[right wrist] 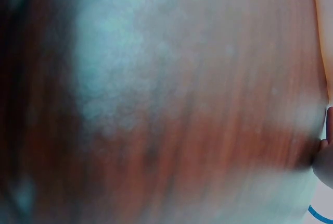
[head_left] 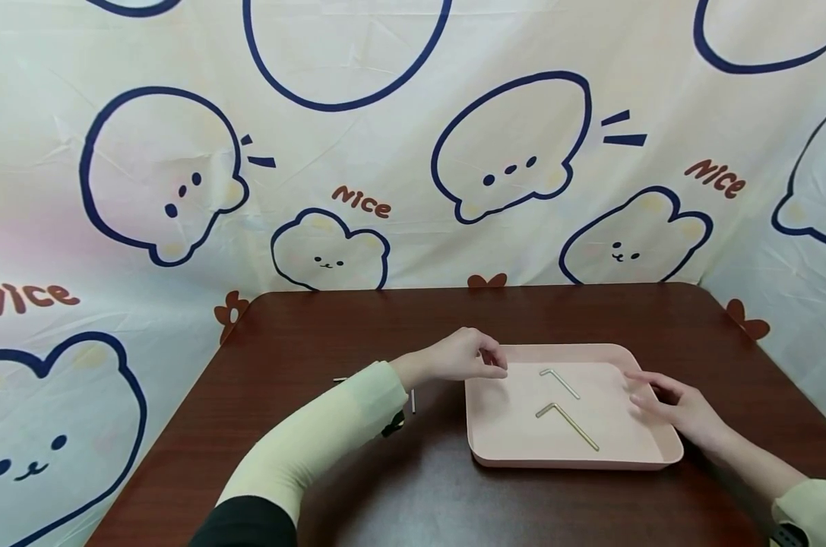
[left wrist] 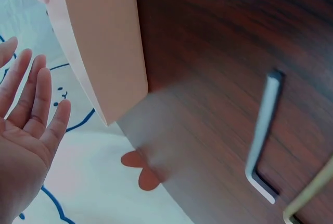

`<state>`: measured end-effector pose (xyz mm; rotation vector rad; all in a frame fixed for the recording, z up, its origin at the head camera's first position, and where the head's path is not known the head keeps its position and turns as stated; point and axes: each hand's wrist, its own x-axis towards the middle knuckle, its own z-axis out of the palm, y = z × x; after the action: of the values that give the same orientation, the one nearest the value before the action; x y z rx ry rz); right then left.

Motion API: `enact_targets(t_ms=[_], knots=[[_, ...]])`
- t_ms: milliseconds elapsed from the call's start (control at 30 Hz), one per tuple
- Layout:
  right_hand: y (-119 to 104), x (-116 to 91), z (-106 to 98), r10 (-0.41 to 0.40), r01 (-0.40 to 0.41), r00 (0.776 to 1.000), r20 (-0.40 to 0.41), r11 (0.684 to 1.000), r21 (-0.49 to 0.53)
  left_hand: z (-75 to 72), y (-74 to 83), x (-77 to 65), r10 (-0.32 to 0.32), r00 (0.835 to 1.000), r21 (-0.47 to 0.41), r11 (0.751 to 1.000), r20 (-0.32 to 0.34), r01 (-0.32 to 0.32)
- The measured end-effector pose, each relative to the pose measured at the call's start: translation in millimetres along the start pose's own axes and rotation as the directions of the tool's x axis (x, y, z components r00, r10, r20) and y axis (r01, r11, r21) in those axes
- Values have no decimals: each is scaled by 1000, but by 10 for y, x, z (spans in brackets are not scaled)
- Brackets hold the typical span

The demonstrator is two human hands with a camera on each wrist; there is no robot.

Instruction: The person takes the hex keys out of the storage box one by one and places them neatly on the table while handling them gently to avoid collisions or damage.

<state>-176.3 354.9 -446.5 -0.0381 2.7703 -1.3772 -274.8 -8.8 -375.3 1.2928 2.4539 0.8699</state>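
Two hex keys lie in a shallow pink tray (head_left: 522, 448), a silver hex key (head_left: 564, 386) behind a gold hex key (head_left: 573, 425). My left hand (head_left: 463, 355) hovers at the tray's left rim, holding nothing, and its fingers look loosely extended in the left wrist view. At the opposite rim, my right hand (head_left: 682, 410) grips the tray, thumb and forefinger over the edge. In the left wrist view, another silver hex key (left wrist: 263, 125) and part of a gold hex key (left wrist: 312, 187) lie on the table; my left forearm partly hides them in the head view.
The dark brown wooden table (head_left: 358, 319) carries the tray right of its middle. Behind and beside it hangs a pale cloth (head_left: 399, 152) printed with cartoon bears. The right wrist view is mostly blurred tabletop (right wrist: 208, 104).
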Motion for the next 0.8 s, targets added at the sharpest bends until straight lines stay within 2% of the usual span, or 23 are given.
enact_targets(t_ms=[167,467,800], knots=[[3,-1,-5,-1,1,1000,-10,1000,-24,59,19,53,9,1000,-5,1000,-1,-9],[-5,-3,5,9,-10,1000,4,1000,16,132,75,114,0,1000,-27,1000,1,0],[-2,-5,6,14,-15,1000,15,999,42,273,54,247,-47,999,-29,998,15,48]])
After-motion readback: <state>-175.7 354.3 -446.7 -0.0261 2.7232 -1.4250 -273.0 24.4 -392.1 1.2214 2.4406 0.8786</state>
